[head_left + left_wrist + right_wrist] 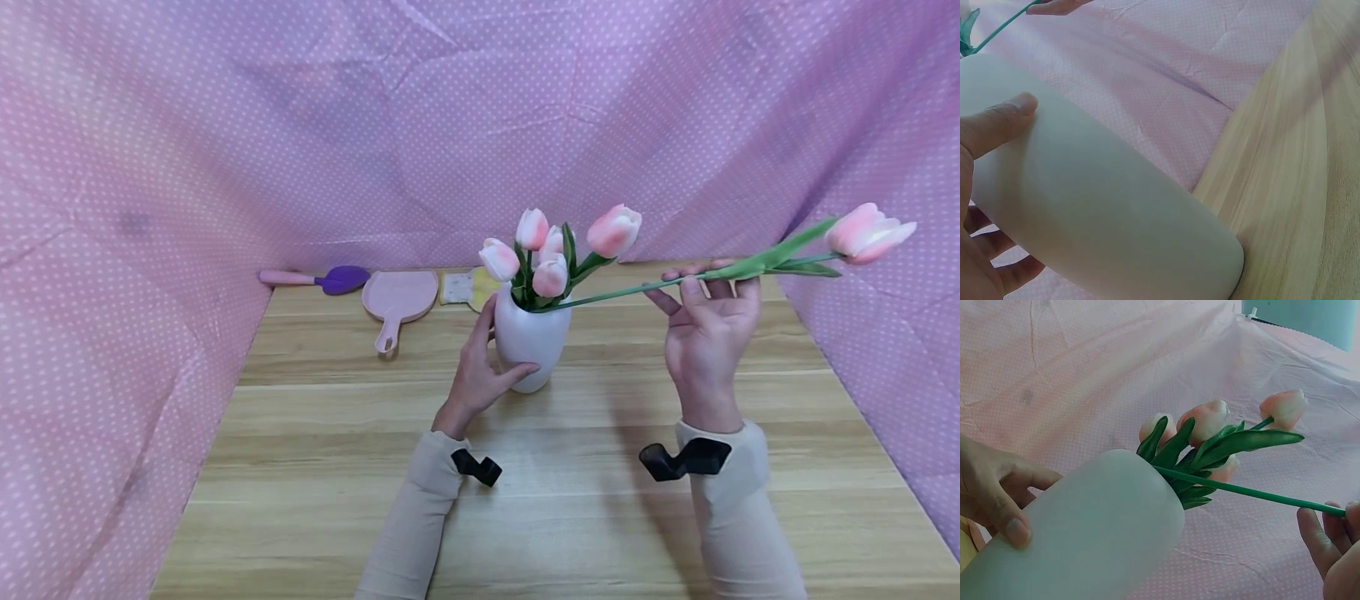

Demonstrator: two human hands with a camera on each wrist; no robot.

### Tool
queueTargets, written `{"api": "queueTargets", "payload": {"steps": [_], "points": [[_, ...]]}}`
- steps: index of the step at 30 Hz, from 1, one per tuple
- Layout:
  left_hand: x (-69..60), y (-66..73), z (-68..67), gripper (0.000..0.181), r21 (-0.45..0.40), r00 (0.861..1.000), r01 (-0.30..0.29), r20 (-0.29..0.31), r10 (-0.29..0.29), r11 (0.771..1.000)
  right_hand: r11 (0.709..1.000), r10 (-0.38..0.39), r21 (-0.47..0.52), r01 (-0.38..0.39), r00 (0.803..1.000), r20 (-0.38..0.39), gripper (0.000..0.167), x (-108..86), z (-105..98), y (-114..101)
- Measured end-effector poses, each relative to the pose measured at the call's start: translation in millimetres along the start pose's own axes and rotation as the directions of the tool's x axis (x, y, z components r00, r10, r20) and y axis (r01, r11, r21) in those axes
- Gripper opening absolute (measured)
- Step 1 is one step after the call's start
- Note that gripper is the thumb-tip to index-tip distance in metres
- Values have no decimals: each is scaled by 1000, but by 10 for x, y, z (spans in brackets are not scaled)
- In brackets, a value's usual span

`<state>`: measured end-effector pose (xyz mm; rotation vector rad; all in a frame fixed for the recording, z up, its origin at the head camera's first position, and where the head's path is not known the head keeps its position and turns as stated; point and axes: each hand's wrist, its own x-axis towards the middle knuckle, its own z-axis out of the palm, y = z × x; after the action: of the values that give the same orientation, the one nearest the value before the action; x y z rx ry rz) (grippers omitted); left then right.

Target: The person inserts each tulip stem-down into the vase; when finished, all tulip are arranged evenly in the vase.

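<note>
A white vase [534,342] stands on the wooden table with several pink-and-white tulips [551,275] in its mouth. My left hand [480,371] grips the side of the vase, its thumb [1007,122] across the front and the other fingers around the far side. Off to the right, my right hand [708,329] pinches the green stem of a single tulip [862,233] between thumb and fingers. That stem [1241,489] slants, its lower end at the vase mouth and its bloom out to the right. Where the stem ends inside the vase is hidden.
Along the back edge of the table [337,467] lie a purple spatula-shaped tool [345,280] with a pink handle, a pink dustpan-like piece [400,298] and a yellow-and-white item [459,288] partly behind the left hand. Pink dotted cloth [480,125] hangs around the table.
</note>
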<state>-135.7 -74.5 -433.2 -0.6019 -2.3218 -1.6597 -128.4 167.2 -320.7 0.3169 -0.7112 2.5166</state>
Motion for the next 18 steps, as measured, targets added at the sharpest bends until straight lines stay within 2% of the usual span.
{"api": "queueTargets", "payload": {"steps": [8, 18], "points": [[-4, -11, 4, 106, 10, 1000, 2, 3, -2, 1000, 996, -15, -83, 24, 994, 111, 25, -36, 33, 65], [-5, -1, -1, 109, 7, 1000, 3, 6, -3, 1000, 973, -13, -218, 73, 964, 267, 28, -92, 88, 189]]}}
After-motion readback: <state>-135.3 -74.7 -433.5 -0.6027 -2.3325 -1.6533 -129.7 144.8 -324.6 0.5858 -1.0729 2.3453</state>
